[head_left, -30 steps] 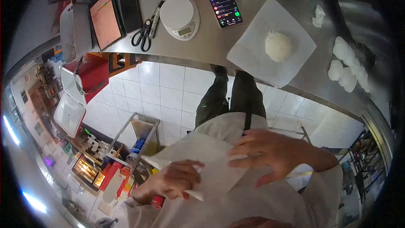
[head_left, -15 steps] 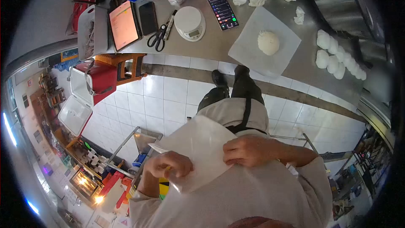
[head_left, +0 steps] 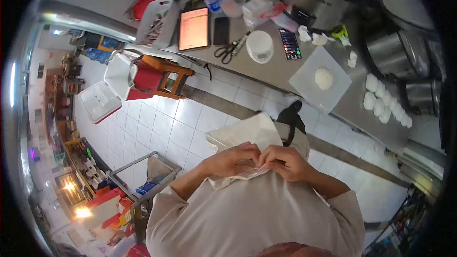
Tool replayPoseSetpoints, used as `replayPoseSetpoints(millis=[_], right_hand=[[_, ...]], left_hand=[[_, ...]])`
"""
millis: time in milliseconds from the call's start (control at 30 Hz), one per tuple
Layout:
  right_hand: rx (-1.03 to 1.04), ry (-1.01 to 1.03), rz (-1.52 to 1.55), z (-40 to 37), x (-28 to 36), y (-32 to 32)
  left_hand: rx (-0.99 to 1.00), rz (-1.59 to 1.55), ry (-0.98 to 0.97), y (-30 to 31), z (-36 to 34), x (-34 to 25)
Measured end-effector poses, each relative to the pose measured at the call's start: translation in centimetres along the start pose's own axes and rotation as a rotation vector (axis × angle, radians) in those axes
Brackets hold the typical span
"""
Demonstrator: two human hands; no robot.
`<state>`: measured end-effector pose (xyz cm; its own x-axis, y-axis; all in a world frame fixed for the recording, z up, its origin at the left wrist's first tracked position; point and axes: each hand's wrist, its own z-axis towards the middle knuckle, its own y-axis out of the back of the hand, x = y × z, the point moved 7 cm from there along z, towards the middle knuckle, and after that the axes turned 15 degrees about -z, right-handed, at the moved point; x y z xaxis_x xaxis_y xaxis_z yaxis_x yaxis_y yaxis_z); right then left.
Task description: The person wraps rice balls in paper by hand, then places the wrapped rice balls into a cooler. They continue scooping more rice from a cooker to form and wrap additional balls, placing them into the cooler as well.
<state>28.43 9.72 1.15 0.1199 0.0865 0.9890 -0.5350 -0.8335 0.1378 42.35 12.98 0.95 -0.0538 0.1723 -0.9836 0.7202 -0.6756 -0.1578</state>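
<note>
A clear plastic bag [head_left: 247, 135] hangs in front of my body, its near edge gathered at my chest. My left hand [head_left: 234, 158] is closed on that edge, fingers pinched near the middle. Right beside it, my right hand [head_left: 287, 162] pinches the same edge, the fingertips of both hands almost touching. On the metal table, a white round ball [head_left: 323, 78] lies on a translucent square sheet [head_left: 304, 69]. Several white wrapped lumps [head_left: 378, 100] sit in rows to its right.
Along the table [head_left: 266, 74] lie a tablet [head_left: 194, 29], a dark phone [head_left: 221, 31], scissors [head_left: 228, 52], a white scale [head_left: 260, 46] and a lit phone [head_left: 290, 44]. Large pots [head_left: 397, 54] stand behind. An open cooler [head_left: 119, 74] and a metal-framed cart [head_left: 143, 173] are at the left.
My hands have come together from apart, and the bag's near edge is now gathered between them. The camera view has turned, so the table appears shifted right and tilted.
</note>
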Motion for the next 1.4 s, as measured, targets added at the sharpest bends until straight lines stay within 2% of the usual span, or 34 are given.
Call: replayPoseSetpoints(millis=[67,167,267,367,433,467,500,600,667,733,833,933,967,1033,1100,1133,1200,1233,1333,1367,1400], right_hand=[[0.002,0.081,-0.087,0.2,0.7,0.1],[0.111,0.156,-0.127,0.9,0.8,-0.9],[0.222,-0.181,-0.250,1.9,0.6,-1.6],[0.193,-0.262,-0.717,3.7,2.1,-2.8],[0.205,-0.286,-0.870,4.9,-0.3,-3.8],[0.215,-0.272,-0.950,5.8,-1.7,-4.4],[0.112,-0.246,-0.878,6.7,-2.7,-4.3],[0.151,-0.229,-0.541,8.6,-3.7,-5.1],[0.224,-0.147,-0.381,9.1,-5.3,-6.3],[0.289,-0.112,-0.283,8.6,-6.1,-6.8],[0.373,-0.080,-0.281,8.9,-5.2,-7.4],[0.470,-0.053,-0.229,8.2,-4.8,-7.8],[0.475,-0.139,-0.168,7.7,-4.5,-7.9],[0.473,-0.296,-0.054,7.5,-3.3,-8.5],[0.487,-0.088,-0.486,8.3,-1.5,-7.7],[0.481,0.035,-0.691,8.9,-0.8,-7.8],[0.446,0.255,-0.868,9.4,0.1,-7.6],[0.421,0.368,-0.954,9.6,0.4,-7.3],[0.320,0.364,-1.255,10.2,-0.4,-6.0],[0.312,0.320,-1.265,10.5,-0.3,-6.1],[0.303,0.273,-1.274,11.0,0.0,-6.3]], left_hand=[[-0.020,0.106,-0.026,0.0,-0.6,0.1],[-0.010,0.113,0.051,-0.4,-1.6,1.8],[-0.165,0.232,0.117,-0.4,-2.7,2.2],[-0.410,0.349,0.028,0.1,-2.9,3.7],[-0.563,0.360,0.035,0.9,-3.2,3.0],[-0.579,0.481,-0.154,0.9,-3.6,4.3],[-0.654,0.409,-0.086,1.4,-4.0,6.1],[-0.773,0.213,0.168,2.6,-5.7,8.5],[-0.822,0.163,0.061,2.1,-7.0,8.3],[-0.824,0.178,0.037,1.8,-7.6,7.9],[-0.863,0.103,0.091,1.9,-8.1,8.9],[-1.005,0.233,0.086,3.7,-9.7,13.8],[-1.040,0.131,0.193,3.5,-10.4,12.4],[-1.041,0.181,0.076,4.4,-10.4,11.7],[-1.127,0.181,-0.029,4.1,-9.9,10.6],[-1.147,0.092,0.009,4.8,-10.3,10.6],[-1.176,-0.094,0.082,5.5,-10.9,9.4],[-1.207,-0.049,0.145,6.5,-11.4,10.3],[-1.306,0.159,0.059,6.7,-12.3,6.8],[-1.282,0.160,0.114,7.2,-11.8,7.5],[-1.315,0.218,0.063,7.5,-11.9,7.3]])
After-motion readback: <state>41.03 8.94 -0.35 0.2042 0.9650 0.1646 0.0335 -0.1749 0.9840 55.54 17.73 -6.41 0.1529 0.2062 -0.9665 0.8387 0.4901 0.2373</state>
